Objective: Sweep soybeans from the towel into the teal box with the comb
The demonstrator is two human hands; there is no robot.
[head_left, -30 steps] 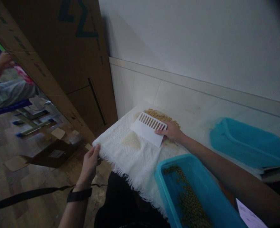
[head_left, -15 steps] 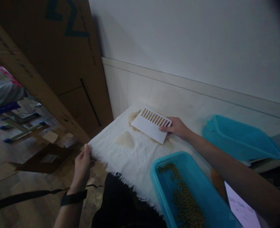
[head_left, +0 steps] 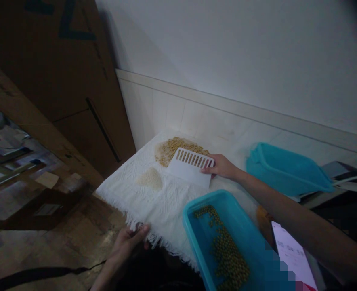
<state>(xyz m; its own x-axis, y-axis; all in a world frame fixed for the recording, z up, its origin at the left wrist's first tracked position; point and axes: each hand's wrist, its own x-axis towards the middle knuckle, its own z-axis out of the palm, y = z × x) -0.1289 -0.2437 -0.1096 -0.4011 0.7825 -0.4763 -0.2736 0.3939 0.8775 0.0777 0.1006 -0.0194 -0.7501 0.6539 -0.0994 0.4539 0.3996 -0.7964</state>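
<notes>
My right hand (head_left: 221,165) is closed on one end of a white slotted scraper (head_left: 189,171), held low over the cloth. Behind its slots lies a spread heap of yellow beans (head_left: 174,146). A small mound of pale grains (head_left: 152,178) sits to the left. All of this rests on a white fringed cloth (head_left: 114,194). My left hand (head_left: 133,240) pinches the cloth's front fringe between thumb and fingers. Close to me stands a blue tub (head_left: 193,234) with greenish beans (head_left: 228,252) along its bottom.
A second blue tub (head_left: 290,165) stands further back on the right. A lit phone (head_left: 293,252) lies beside the near tub. A white wall (head_left: 227,56) runs behind the table. Large cardboard (head_left: 75,81) rises at the left, with an opened carton (head_left: 42,208) on the floor.
My left hand has moved from the cloth's left corner to its front fringe. The scraper has come nearer to me, uncovering more of the yellow beans. The view has shifted slightly right.
</notes>
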